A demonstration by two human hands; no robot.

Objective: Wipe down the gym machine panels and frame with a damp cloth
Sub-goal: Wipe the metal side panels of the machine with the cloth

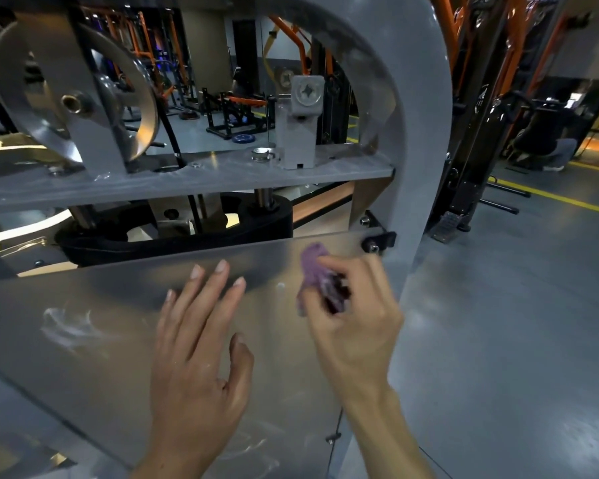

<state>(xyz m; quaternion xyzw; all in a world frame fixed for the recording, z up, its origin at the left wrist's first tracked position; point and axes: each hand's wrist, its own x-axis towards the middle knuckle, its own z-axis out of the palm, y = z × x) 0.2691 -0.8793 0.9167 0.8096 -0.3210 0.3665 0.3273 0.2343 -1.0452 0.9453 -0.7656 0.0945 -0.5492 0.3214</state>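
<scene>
Your right hand [355, 316] has its fingers curled tightly round one purple cloth [317, 278], bunched into a wad and blurred in this view; the wad presses against the clear panel [101, 323] near that panel's upper right corner. Your left hand [198, 357] lies flat beside it, four fingers straight and spread, thumb out to the side, palm against the same panel and holding nothing.

You have one cloth and one panel under both hands. White smears show on the panel to the left of your left hand and low down near your wrist. Just past the cloth, one black bracket [377, 240] with a bolt fixes the panel's corner to the grey frame [426, 160], which arches up and over. Above the panel's top edge runs a grey shelf plate [173, 183]; on it stand one large metal pulley wheel [80, 88] at the left and one grey block [303, 122] with a cross-headed screw at the right. Below the shelf, the black weight stack top [173, 233] sits behind the panel. To your right lies grey floor [516, 323] with a yellow line [564, 198], and orange-and-black machines [491, 98] stand beyond.
</scene>
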